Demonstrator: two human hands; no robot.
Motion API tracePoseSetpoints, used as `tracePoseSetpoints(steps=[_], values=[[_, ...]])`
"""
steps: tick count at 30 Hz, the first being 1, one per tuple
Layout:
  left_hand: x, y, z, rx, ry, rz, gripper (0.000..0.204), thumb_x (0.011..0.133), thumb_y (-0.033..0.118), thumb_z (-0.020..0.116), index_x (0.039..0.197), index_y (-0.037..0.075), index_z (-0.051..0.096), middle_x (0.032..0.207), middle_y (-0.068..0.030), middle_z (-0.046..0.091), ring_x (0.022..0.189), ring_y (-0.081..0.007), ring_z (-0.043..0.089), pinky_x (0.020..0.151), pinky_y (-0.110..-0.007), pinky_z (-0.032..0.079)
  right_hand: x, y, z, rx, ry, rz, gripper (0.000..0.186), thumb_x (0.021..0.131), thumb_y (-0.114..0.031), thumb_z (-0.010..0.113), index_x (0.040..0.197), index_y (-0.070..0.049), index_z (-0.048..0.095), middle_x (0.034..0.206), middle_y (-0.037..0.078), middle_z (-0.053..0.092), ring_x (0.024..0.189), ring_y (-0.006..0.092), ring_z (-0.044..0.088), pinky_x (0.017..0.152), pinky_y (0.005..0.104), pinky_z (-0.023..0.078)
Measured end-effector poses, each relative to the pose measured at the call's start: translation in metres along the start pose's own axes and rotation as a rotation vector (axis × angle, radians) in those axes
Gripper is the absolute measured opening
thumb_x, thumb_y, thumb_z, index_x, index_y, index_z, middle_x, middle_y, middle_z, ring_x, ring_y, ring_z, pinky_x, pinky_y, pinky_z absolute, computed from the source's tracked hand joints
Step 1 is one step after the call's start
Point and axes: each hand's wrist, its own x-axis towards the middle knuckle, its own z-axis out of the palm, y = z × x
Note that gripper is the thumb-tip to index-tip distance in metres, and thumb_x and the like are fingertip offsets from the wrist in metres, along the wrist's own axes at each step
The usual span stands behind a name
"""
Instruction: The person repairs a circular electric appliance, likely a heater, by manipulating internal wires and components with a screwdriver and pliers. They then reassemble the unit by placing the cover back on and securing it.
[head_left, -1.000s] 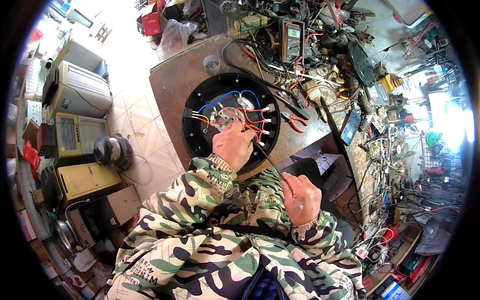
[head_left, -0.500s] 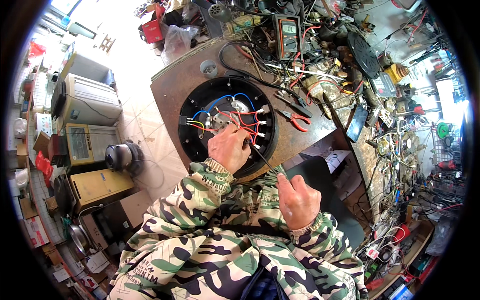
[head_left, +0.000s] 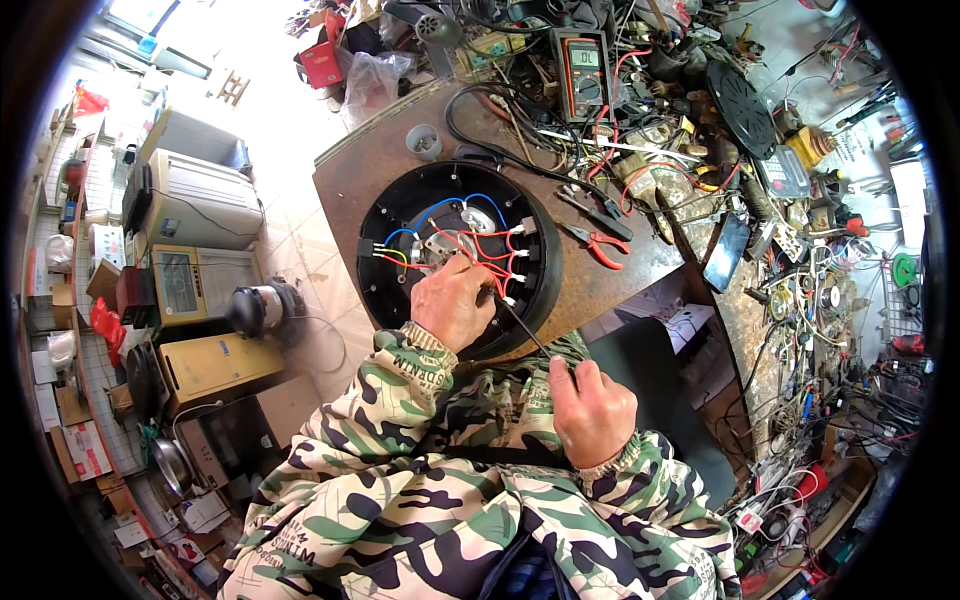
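Observation:
A round black housing lies open on the brown tabletop, with blue, red and yellow-green wires running across its inside. My left hand reaches over its near rim, fingers pinched together near the metal part in the middle; what they hold is hidden. Outside the rim, my right hand is closed on a thin dark rod, like a screwdriver shaft. The rod slants up and left over the rim to the fingers of my left hand. White connectors sit along the housing's right inner wall.
Red-handled pliers and another dark pair lie right of the housing. A small grey cup stands behind it. Beyond are a multimeter, a black cable and heaped parts. A phone lies at the right.
The whole view has shifted slightly, so the table and housing appear a little further right. My right hand has turned slightly, its grip on the rod kept. My left hand stays in the housing.

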Motion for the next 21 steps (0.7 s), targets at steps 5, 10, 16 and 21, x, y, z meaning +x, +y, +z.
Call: tracePoseSetpoints(steps=[5,10,16,21], values=[[0.003,0.0,-0.001,-0.015,-0.027,0.021,0.019,0.08,0.017,0.078,0.098,0.012,0.076,0.098,-0.0091,0.069,0.09,-0.0331,0.072,0.077,-0.045,0.057,0.0,0.002,-0.003,0.014,-0.032,-0.013,0.036,0.082,-0.007,0.069,0.117,0.0,0.073,0.084,0.009,0.057,0.062,0.0231,0.063,0.052,0.0346,0.053],[0.004,-0.002,-0.001,-0.016,-0.021,0.048,0.02,0.078,0.016,0.079,0.097,0.01,0.075,0.095,-0.0102,0.069,0.085,-0.0322,0.072,0.076,-0.043,0.057,0.004,-0.011,-0.012,-0.116,-0.053,-0.005,0.027,0.085,-0.009,0.072,0.111,-0.001,0.074,0.083,0.008,0.059,0.061,0.0202,0.064,0.049,0.0318,0.052],[0.005,-0.002,-0.001,0.002,-0.033,0.049,0.019,0.078,0.017,0.08,0.095,0.01,0.075,0.092,-0.0089,0.068,0.083,-0.0312,0.071,0.074,-0.042,0.057,-0.007,-0.004,-0.015,0.008,-0.032,0.051,0.027,0.085,-0.009,0.074,0.111,-0.002,0.075,0.083,0.008,0.058,0.061,0.0233,0.064,0.051,0.0361,0.051],[0.003,-0.002,0.008,0.041,0.049,0.046,0.017,0.076,0.016,0.083,0.09,0.011,0.075,0.091,-0.0076,0.069,0.08,-0.0302,0.071,0.072,-0.041,0.057,-0.014,0.003,-0.011,0.141,-0.038,0.133,0.026,0.085,-0.009,0.08,0.11,-0.004,0.076,0.083,0.009,0.06,0.063,0.0273,0.065,0.054,0.0395,0.051]])
